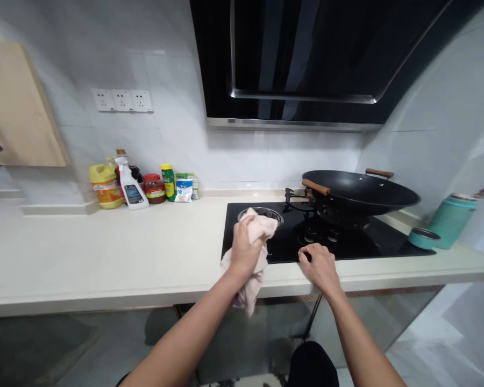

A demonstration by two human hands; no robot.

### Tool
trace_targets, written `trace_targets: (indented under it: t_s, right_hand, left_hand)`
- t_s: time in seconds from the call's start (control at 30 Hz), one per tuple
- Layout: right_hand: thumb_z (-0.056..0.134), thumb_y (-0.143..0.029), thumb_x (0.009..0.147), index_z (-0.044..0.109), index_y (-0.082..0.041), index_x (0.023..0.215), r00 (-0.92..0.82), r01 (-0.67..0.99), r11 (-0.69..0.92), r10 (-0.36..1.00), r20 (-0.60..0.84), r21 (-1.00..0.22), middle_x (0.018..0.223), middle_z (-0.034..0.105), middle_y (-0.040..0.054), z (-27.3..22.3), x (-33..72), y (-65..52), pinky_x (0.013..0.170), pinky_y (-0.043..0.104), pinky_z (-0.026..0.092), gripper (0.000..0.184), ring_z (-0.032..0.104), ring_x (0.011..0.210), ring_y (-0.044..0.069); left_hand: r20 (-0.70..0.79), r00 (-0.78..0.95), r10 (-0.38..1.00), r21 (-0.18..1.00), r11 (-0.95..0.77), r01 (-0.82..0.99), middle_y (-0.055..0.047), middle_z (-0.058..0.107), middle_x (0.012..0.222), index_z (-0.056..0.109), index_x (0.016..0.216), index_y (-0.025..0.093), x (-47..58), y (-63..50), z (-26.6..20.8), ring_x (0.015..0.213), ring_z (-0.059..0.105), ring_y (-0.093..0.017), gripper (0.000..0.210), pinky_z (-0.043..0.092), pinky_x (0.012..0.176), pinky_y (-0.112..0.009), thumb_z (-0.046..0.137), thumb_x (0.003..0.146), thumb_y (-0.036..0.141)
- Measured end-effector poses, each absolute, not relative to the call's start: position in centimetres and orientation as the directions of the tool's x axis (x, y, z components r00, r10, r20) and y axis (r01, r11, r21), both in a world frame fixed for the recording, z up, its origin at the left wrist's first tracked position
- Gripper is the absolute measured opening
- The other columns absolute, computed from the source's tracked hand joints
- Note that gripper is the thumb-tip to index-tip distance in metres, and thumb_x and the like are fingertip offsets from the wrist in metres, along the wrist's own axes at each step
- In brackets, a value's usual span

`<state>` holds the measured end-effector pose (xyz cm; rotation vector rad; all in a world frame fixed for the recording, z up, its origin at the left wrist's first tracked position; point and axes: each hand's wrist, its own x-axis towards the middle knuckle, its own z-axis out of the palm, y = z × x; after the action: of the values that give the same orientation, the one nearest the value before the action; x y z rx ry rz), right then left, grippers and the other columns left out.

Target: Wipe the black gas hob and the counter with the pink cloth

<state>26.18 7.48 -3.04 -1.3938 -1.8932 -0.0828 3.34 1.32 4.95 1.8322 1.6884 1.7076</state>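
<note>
A pale pink cloth is bunched in my left hand, whose fingers are wrapped round it. Part of the cloth hangs down over the counter's front edge. The hand is above the left end of the black glass stovetop, in front of the left burner, which the cloth partly covers. At the stovetop's front edge, near the control knobs, is my right hand. Its fingers are curled in, and whatever they hold, if anything, is hidden.
A black wok with wooden handles sits on the right burner. Beyond it stand a teal container and a small teal bowl. Along the wall are a spray bottle, a yellow jug and a red-lidded jar. A range hood hangs above.
</note>
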Motion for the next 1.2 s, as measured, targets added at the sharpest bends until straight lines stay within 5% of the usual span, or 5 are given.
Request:
trace_targets:
  t_s: [0.2, 0.3, 0.4, 0.67, 1.2]
  right_hand:
    - [0.033, -0.041, 0.099, 0.069, -0.022, 0.103, 0.008, 0.679, 0.460, 0.775, 0.632, -0.572, 0.111, 0.066, 0.0111, -3.0, 27.2, 8.3, 0.095, 0.043, 0.042, 0.041, 0.058, 0.105, 0.026]
    - [0.027, -0.048, 0.101, 0.068, -0.019, 0.103, 0.143, 0.576, 0.478, 0.740, 0.657, -0.663, 0.110, 0.066, 0.0140, -2.9, 27.5, 8.5, 0.100, 0.044, 0.042, 0.050, 0.058, 0.108, 0.027]
    - [0.029, -0.054, 0.100, 0.068, -0.019, 0.102, 0.187, 0.518, 0.495, 0.730, 0.657, -0.698, 0.109, 0.066, 0.0140, -3.0, 27.7, 8.6, 0.102, 0.043, 0.043, 0.052, 0.059, 0.109, 0.027]
    - [0.037, -0.066, 0.096, 0.072, -0.022, 0.097, 0.109, 0.407, 0.431, 0.852, 0.511, -0.805, 0.114, 0.069, 0.0102, -3.3, 28.9, 8.9, 0.102, 0.040, 0.043, 0.056, 0.061, 0.110, 0.027]
    - [0.042, -0.063, 0.094, 0.067, -0.024, 0.087, -0.009, 0.640, 0.455, 0.811, 0.585, -0.620, 0.102, 0.068, 0.0078, -3.9, 28.5, 9.0, 0.093, 0.039, 0.044, 0.047, 0.062, 0.101, 0.026]
  left_hand:
    - [0.169, 0.347, 0.922, 0.405, -0.386, 0.829, -0.015, 0.040, 0.162, 0.015, 0.164, 0.025, 7.7, 2.0, 3.4, 0.152, 0.027, -0.038, 0.104, 0.008, 0.122, -0.068, 0.070, 0.080, 0.052]
    - [0.052, 0.422, 0.905, 0.355, -0.412, 0.839, -0.006, 0.042, 0.162, 0.034, 0.158, 0.035, 8.8, 1.6, 3.6, 0.154, 0.024, -0.039, 0.078, 0.005, 0.117, -0.074, 0.048, 0.090, 0.070]
    - [0.046, 0.459, 0.887, 0.344, -0.445, 0.827, -0.001, 0.041, 0.163, 0.052, 0.147, 0.040, 9.9, 1.9, 3.9, 0.153, 0.026, -0.036, 0.056, 0.013, 0.116, -0.074, 0.028, 0.101, 0.063]
    - [0.044, 0.427, 0.903, 0.324, -0.417, 0.849, -0.005, 0.026, 0.170, 0.050, 0.148, 0.044, 9.9, 2.6, 3.4, 0.155, 0.019, -0.038, 0.054, 0.012, 0.116, -0.073, 0.040, 0.097, 0.059]
    - [0.044, -0.027, 0.999, 0.233, 0.016, 0.972, -0.008, 0.033, 0.167, 0.040, 0.156, 0.033, -11.5, -4.0, 3.7, 0.153, 0.027, -0.034, 0.074, 0.015, 0.118, -0.070, 0.045, 0.091, 0.069]
